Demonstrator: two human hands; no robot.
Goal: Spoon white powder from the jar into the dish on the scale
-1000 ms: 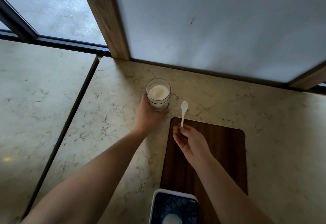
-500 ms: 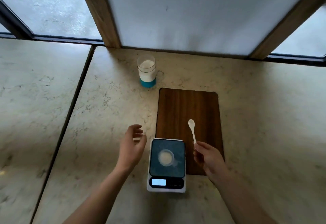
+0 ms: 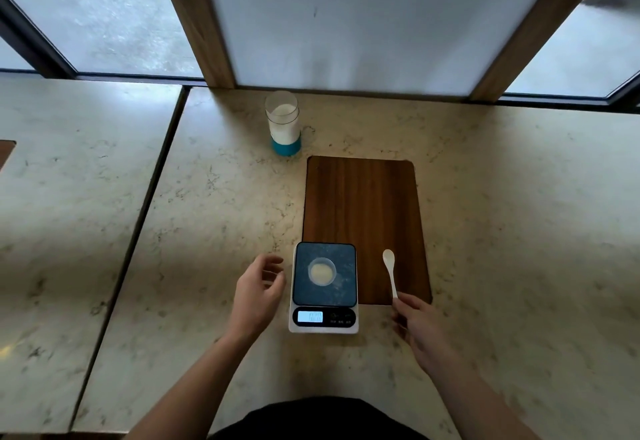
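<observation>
An open glass jar (image 3: 283, 123) with a blue base stands at the back of the marble counter, filled with white powder. A small clear dish (image 3: 322, 271) holding white powder sits on the dark platform of a white kitchen scale (image 3: 325, 287), whose display is lit. My right hand (image 3: 420, 325) pinches the handle end of a small white spoon (image 3: 390, 271), whose bowl points away over the wooden board, right of the scale. My left hand (image 3: 258, 294) hovers just left of the scale, fingers curled apart, holding nothing.
A dark wooden board (image 3: 363, 218) lies behind and to the right of the scale. A dark seam (image 3: 138, 218) splits the marble counter on the left. Windows and wooden frames (image 3: 194, 20) rise along the back edge.
My left hand let go of the jar and came back beside the scale. My right hand brought the spoon from near the jar to the right of the scale. My view pulled back.
</observation>
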